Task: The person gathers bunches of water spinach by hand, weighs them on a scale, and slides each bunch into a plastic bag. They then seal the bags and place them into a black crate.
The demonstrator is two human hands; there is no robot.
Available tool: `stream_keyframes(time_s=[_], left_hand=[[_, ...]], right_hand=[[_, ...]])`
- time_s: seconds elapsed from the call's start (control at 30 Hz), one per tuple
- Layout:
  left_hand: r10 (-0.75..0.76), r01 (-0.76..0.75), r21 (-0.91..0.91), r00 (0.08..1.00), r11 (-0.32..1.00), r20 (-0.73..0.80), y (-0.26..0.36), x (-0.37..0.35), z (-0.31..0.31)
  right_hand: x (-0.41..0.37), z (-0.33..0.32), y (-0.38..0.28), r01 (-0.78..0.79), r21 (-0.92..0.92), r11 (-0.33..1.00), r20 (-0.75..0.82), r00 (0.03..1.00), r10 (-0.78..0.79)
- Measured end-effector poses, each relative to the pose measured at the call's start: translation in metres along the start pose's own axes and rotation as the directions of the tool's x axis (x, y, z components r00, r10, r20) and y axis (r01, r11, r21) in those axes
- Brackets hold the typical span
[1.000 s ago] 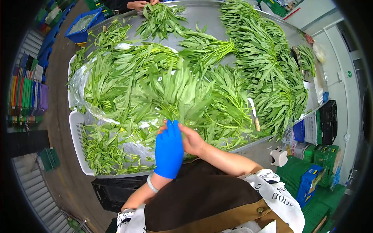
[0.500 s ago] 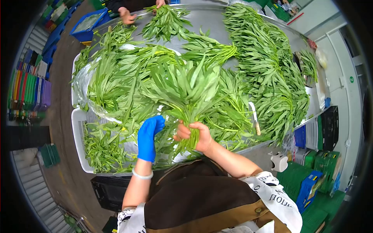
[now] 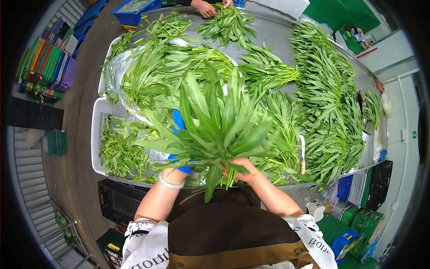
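A large bunch of leafy greens (image 3: 219, 121) stands leaves up in front of my body. My right hand (image 3: 244, 170) is wrapped round its stems, with the stem ends showing beside the fingers. My left hand (image 3: 178, 123), in a blue glove, is at the left side of the bunch; leaves cover most of its fingers, so its grip is hidden. Loose greens (image 3: 156, 76) lie behind and to the left on the metal table (image 3: 268, 33). To the right of the bunch lies a knife (image 3: 303, 157) with a light handle.
Long rows of greens (image 3: 320, 89) fill the table's right side. White baskets (image 3: 97, 134) stand at the left edge. Across the table, another person's hands (image 3: 204, 8) hold a bunch. Green and blue crates (image 3: 345, 237) are stacked at the lower right.
The bunch has come nearer to me and looks larger. My left hand has gone behind its leaves. The view has shifted, and the other person's hands are now together at their bunch.
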State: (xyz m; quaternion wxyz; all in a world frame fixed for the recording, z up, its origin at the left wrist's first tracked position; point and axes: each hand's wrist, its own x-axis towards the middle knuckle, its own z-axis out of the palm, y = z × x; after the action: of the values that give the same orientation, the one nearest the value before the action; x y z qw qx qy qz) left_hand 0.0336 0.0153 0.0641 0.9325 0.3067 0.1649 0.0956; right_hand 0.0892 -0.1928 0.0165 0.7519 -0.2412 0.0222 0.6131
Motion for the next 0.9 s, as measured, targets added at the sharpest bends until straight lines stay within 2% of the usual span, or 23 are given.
stream_keyframes(time_s=[0.07, 0.1, 0.2, 0.23, 0.3, 0.33, 0.37, 0.43, 0.5, 0.53, 0.57, 0.6, 0.63, 0.8, 0.9], left_hand=[[0.009, -0.009, -0.006, 1.000, 1.000, -0.005, -0.002, 0.001, -0.001], [0.013, -0.013, -0.008, 1.000, 1.000, -0.008, -0.003, 0.003, -0.001], [0.027, -0.026, 0.051, 0.999, 0.998, -0.029, 0.003, 0.004, -0.004], [0.036, -0.033, 0.089, 0.999, 0.995, -0.038, 0.006, 0.005, -0.007], [0.046, -0.038, 0.171, 0.998, 0.985, -0.045, 0.014, 0.008, -0.015], [0.049, -0.038, 0.207, 0.998, 0.978, -0.047, 0.017, 0.011, -0.019], [0.051, -0.039, 0.251, 0.998, 0.967, -0.043, 0.020, 0.016, -0.024], [0.066, -0.052, 0.380, 0.998, 0.924, -0.022, 0.020, 0.030, -0.036], [0.090, -0.087, 0.520, 0.996, 0.850, 0.019, 0.016, 0.045, -0.044], [0.089, -0.092, 0.544, 0.996, 0.834, 0.032, 0.012, 0.052, -0.043], [0.070, -0.060, 0.398, 0.997, 0.916, -0.012, 0.008, 0.055, -0.037], [0.042, -0.027, 0.240, 0.998, 0.970, -0.056, 0.005, 0.057, -0.025], [-0.160, 0.141, -0.213, 0.985, 0.967, -0.072, 0.012, 0.068, 0.005], [-0.245, 0.217, -0.184, 0.959, 0.959, -0.144, -0.016, 0.082, -0.045], [-0.326, 0.305, -0.126, 0.922, 0.944, -0.211, -0.035, 0.077, -0.051]], right_hand=[[-0.003, 0.004, -0.001, -0.021, -0.041, 0.999, -0.079, 0.997, 0.018], [-0.001, -0.009, 0.003, -0.028, -0.026, 0.999, 0.024, 0.999, 0.029], [-0.002, -0.028, 0.012, -0.047, -0.165, 0.985, -0.182, 0.983, 0.017], [-0.007, -0.015, 0.009, -0.117, -0.395, 0.911, -0.436, 0.897, -0.074], [-0.017, -0.009, -0.017, -0.085, -0.767, 0.636, -0.308, 0.918, -0.248], [-0.015, -0.027, -0.020, -0.019, -0.963, 0.269, -0.113, 0.934, -0.339], [-0.013, -0.044, -0.023, 0.027, -0.988, -0.150, 0.088, 0.906, -0.413], [-0.024, -0.029, -0.053, -0.049, -0.990, 0.130, -0.105, 0.880, -0.464], [-0.026, -0.029, -0.084, 0.243, -0.938, 0.247, 0.079, 0.845, -0.528], [-0.033, -0.024, -0.104, 0.206, -0.970, 0.130, 0.106, 0.837, -0.537], [-0.035, -0.031, -0.121, 0.278, -0.954, 0.116, 0.169, 0.811, -0.560], [-0.039, -0.030, -0.141, 0.273, -0.955, 0.117, 0.148, 0.779, -0.610], [-0.050, -0.032, -0.166, 0.237, -0.971, -0.013, 0.193, 0.757, -0.624], [-0.069, -0.017, -0.294, 0.161, -0.970, -0.182, 0.242, 0.553, -0.798], [-0.063, -0.028, -0.365, 0.033, -0.951, -0.309, 0.283, 0.504, -0.816]])
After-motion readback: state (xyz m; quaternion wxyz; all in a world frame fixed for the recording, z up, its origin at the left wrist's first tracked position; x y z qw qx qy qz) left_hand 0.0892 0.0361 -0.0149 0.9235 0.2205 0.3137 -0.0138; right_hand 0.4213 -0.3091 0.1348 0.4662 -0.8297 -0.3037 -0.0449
